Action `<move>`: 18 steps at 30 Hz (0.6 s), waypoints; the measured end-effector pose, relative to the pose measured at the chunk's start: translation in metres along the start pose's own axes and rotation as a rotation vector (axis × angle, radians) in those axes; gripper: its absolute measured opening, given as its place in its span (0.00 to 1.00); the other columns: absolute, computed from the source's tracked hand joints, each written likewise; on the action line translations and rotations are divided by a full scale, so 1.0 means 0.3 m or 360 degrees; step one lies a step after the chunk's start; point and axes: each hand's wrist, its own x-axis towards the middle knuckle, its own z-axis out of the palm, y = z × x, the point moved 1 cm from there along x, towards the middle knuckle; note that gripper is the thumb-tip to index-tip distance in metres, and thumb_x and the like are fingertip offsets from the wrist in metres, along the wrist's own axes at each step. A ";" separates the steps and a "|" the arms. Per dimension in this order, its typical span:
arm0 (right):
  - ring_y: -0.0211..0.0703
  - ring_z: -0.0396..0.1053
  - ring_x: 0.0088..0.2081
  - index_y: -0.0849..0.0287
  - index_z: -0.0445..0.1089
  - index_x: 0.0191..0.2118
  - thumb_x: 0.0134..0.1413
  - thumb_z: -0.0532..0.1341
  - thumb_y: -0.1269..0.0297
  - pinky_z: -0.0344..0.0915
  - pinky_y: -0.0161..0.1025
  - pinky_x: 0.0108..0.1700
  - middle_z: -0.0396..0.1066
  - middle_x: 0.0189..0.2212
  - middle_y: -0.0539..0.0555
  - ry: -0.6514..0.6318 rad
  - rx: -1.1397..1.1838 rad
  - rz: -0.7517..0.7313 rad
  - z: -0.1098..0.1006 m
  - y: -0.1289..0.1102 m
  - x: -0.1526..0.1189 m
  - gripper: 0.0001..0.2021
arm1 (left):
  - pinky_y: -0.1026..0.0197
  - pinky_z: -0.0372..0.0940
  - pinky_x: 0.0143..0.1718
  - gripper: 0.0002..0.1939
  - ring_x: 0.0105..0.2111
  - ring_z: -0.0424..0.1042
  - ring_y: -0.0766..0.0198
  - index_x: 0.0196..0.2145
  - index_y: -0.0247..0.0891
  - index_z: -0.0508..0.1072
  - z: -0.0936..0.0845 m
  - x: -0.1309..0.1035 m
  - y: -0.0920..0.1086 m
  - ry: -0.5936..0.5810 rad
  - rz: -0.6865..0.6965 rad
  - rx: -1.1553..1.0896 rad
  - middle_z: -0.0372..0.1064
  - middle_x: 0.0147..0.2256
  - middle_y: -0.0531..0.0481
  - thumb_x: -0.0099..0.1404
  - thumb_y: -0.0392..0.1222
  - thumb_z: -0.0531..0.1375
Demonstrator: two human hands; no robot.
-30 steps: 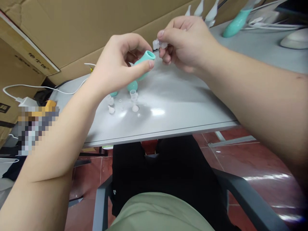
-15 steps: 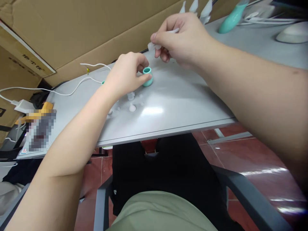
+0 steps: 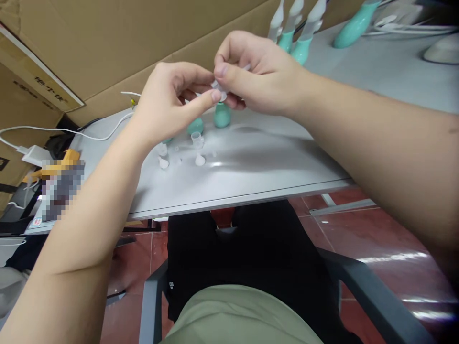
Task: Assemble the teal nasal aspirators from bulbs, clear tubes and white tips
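Above the table, my right hand (image 3: pixel 256 71) pinches a small translucent plastic piece (image 3: pixel 223 94) with a thin white end showing between its fingers. My left hand (image 3: pixel 179 91) meets it there, its thumb and fingers closed on the same piece. Directly below stands a turquoise bulb (image 3: pixel 222 116), its mouth hidden by the piece and the fingers; whether they touch, I cannot tell. Left of it, partly under my left hand, is a second turquoise bulb (image 3: pixel 195 126). In front lie a clear cup-shaped part (image 3: pixel 197 139) and white pointed tips (image 3: pixel 200 160).
Assembled turquoise bulbs with white tips (image 3: pixel 301 45) stand behind my right hand. Another turquoise bulb (image 3: pixel 355 28) lies at the back right, near a white mouse (image 3: pixel 442 48). A cardboard wall (image 3: pixel 107 43) borders the table; a white cable (image 3: pixel 96 139) runs left.
My right hand has come down and left with the translucent piece, over the bulb. My left hand has let go of the bulb and risen to the piece.
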 end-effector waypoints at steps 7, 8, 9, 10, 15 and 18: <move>0.33 0.68 0.23 0.53 0.66 0.46 0.70 0.85 0.24 0.57 0.31 0.20 0.72 0.25 0.41 -0.0217 -0.0049 -0.0094 -0.004 -0.024 0.000 0.40 | 0.32 0.87 0.51 0.23 0.46 0.91 0.42 0.39 0.54 0.87 0.039 -0.035 -0.004 -0.0023 -0.0089 -0.0252 0.94 0.44 0.48 0.66 0.70 0.86; 0.32 0.67 0.23 0.54 0.67 0.45 0.68 0.86 0.24 0.56 0.30 0.20 0.71 0.24 0.41 -0.0203 -0.0060 -0.0089 -0.004 -0.038 -0.001 0.40 | 0.33 0.86 0.49 0.22 0.44 0.89 0.43 0.39 0.54 0.88 0.039 -0.035 -0.011 -0.0004 -0.0082 -0.0240 0.93 0.43 0.49 0.66 0.69 0.86; 0.31 0.66 0.22 0.55 0.69 0.43 0.67 0.86 0.24 0.55 0.30 0.20 0.71 0.22 0.41 -0.0181 -0.0066 -0.0069 -0.003 -0.054 -0.004 0.40 | 0.35 0.85 0.48 0.20 0.42 0.87 0.45 0.40 0.54 0.89 0.038 -0.036 -0.015 0.0021 -0.0081 -0.0200 0.92 0.43 0.49 0.67 0.68 0.85; 0.30 0.65 0.21 0.56 0.71 0.42 0.66 0.87 0.26 0.55 0.30 0.20 0.71 0.21 0.42 -0.0149 -0.0069 -0.0025 -0.003 -0.070 -0.007 0.39 | 0.37 0.83 0.46 0.17 0.41 0.85 0.47 0.41 0.53 0.90 0.037 -0.038 -0.017 0.0053 -0.0079 -0.0140 0.91 0.42 0.49 0.70 0.65 0.83; 0.36 0.78 0.23 0.63 0.83 0.41 0.49 0.96 0.32 0.72 0.32 0.23 0.85 0.26 0.52 0.0008 0.0096 0.0345 -0.006 -0.102 -0.020 0.40 | 0.43 0.77 0.45 0.10 0.40 0.81 0.49 0.41 0.50 0.92 0.034 -0.059 -0.029 0.0154 -0.0044 0.0155 0.89 0.41 0.46 0.74 0.57 0.76; 0.36 0.78 0.24 0.63 0.85 0.41 0.46 0.98 0.34 0.75 0.31 0.25 0.86 0.27 0.53 -0.0036 0.0164 0.0364 -0.006 -0.091 -0.021 0.39 | 0.45 0.72 0.43 0.09 0.38 0.78 0.51 0.43 0.51 0.93 0.035 -0.071 -0.047 0.0178 -0.0061 0.0230 0.87 0.40 0.48 0.75 0.55 0.75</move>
